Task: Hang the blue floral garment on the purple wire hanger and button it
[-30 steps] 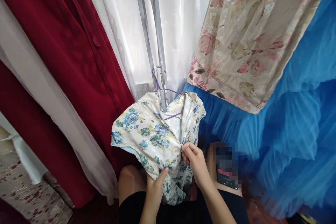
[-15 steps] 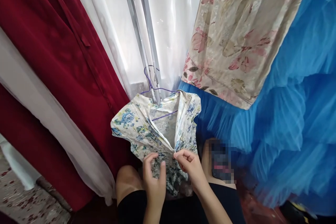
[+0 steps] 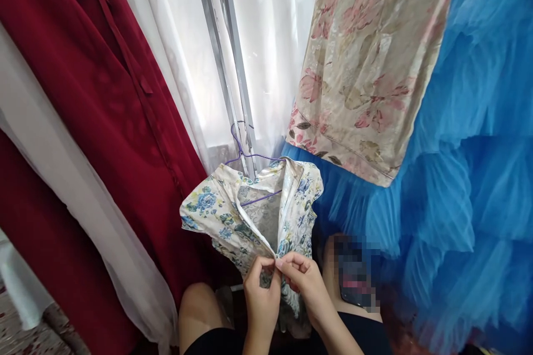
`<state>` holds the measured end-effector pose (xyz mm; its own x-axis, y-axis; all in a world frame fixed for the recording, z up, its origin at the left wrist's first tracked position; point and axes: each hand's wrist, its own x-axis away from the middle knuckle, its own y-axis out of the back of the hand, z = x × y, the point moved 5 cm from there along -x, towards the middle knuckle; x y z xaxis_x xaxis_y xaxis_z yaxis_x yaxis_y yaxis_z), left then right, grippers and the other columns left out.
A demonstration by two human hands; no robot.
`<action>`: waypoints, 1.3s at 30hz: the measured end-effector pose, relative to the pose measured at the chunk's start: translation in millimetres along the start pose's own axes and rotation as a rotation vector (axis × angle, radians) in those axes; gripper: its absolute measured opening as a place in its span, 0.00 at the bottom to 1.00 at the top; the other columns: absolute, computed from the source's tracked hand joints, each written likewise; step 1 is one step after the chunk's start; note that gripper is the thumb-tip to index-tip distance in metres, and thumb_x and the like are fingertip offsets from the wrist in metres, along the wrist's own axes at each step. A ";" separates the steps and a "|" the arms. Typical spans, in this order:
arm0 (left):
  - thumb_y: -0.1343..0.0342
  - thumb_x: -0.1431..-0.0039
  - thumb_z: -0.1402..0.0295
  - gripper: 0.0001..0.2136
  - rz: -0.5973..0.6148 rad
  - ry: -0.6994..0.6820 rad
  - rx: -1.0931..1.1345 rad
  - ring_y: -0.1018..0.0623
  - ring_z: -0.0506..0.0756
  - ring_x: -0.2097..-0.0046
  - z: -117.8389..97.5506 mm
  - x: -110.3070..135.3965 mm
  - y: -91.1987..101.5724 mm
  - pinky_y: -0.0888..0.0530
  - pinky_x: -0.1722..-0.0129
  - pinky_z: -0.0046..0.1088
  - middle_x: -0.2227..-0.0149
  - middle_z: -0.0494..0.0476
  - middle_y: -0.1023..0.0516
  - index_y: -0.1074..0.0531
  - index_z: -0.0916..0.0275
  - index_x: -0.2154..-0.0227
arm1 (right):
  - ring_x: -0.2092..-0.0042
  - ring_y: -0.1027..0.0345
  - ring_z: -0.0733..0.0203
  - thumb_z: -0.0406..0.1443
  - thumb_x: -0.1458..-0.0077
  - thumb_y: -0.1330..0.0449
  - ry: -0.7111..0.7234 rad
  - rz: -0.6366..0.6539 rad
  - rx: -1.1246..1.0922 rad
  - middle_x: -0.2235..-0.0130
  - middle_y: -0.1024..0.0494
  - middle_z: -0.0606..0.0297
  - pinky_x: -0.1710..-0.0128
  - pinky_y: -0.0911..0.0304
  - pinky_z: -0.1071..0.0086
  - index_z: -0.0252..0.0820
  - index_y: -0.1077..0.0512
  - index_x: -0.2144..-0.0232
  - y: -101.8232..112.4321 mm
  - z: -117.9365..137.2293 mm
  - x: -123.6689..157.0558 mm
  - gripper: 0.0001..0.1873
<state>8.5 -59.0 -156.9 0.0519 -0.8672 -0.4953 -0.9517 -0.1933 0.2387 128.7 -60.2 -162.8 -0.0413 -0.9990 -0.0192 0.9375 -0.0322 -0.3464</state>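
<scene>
A white sleeveless dress with blue flowers (image 3: 237, 219) hangs on a purple wire hanger (image 3: 241, 151), its front open in a V down to my fingers. My left hand (image 3: 262, 285) pinches the dress at the bottom of the V, thumb and index finger together. Right beside it, my right hand (image 3: 300, 274) pinches the other edge of the opening, and the fingertips of both hands nearly touch. Whatever small fastening lies between the fingertips is hidden. The dress's lower part drops behind my hands, between my knees.
Metal rails (image 3: 227, 61) run down behind the hanger, before a white curtain (image 3: 270, 55). Dark red cloth (image 3: 125, 138) hangs at left. A beige floral cloth (image 3: 358, 77) and a blue ruffled tulle dress (image 3: 441, 199) hang at right. A blurred-out item (image 3: 356, 274) rests on my right thigh.
My left hand has come in to the right and closed its fingers on the dress beside my right hand. My right hand keeps its pinch. The view has tilted slightly upward.
</scene>
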 end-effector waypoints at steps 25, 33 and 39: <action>0.45 0.38 0.72 0.07 0.016 -0.088 0.002 0.26 0.51 0.69 -2.5 0.8 -2.3 0.29 0.66 0.25 0.72 0.51 0.28 0.30 0.61 0.73 | 0.83 0.57 0.74 0.46 0.48 0.34 -0.173 0.215 -0.067 0.85 0.36 0.73 0.81 0.66 0.72 0.37 0.29 0.77 2.5 1.1 -4.8 0.19; 0.43 0.38 0.67 0.09 -0.019 -0.039 -0.011 0.27 0.52 0.70 10.5 -2.3 -3.3 0.30 0.68 0.24 0.73 0.51 0.29 0.32 0.61 0.74 | 0.84 0.54 0.73 0.45 0.52 0.33 0.025 0.195 0.130 0.87 0.36 0.72 0.81 0.62 0.72 0.39 0.33 0.85 -29.3 72.8 -61.2 0.21; 0.43 0.37 0.66 0.11 0.004 -0.002 0.000 0.28 0.51 0.72 30.2 0.4 -19.7 0.31 0.70 0.24 0.73 0.51 0.31 0.34 0.61 0.74 | 0.84 0.54 0.73 0.40 0.55 0.33 0.133 0.164 0.085 0.86 0.36 0.73 0.84 0.60 0.73 0.36 0.27 0.81 -64.5 141.9 -122.2 0.13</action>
<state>18.2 -41.7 -187.0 0.0474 -0.8670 -0.4961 -0.9518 -0.1899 0.2409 122.3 59.4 -5.1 0.0740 -0.9783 -0.1938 0.9609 0.1219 -0.2487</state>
